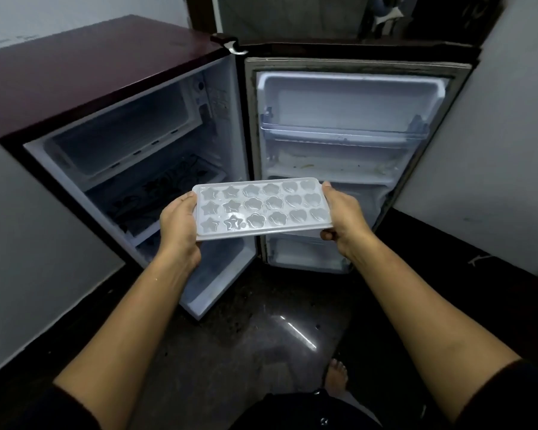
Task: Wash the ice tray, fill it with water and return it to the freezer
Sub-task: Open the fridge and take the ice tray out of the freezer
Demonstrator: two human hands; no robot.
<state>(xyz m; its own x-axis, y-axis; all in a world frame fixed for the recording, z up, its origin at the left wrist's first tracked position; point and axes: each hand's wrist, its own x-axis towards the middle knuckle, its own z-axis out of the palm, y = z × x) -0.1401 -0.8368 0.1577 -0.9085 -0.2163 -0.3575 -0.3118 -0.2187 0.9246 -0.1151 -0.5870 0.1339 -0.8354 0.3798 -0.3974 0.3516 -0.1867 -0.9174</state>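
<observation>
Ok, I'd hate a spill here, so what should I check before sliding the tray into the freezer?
1. Door open wide: ok.
2. Left hand and right hand grip the tray at its ends: ok.
3. Tray level: cannot tell.
4. Cells filled with water: cannot tell.
5. Freezer free of things in the way: ok.

One ice tray (261, 207), eighteen moulds (274, 202), one left hand (179, 226), one right hand (342, 212), one fridge (90, 72), one foot (336, 378)
</observation>
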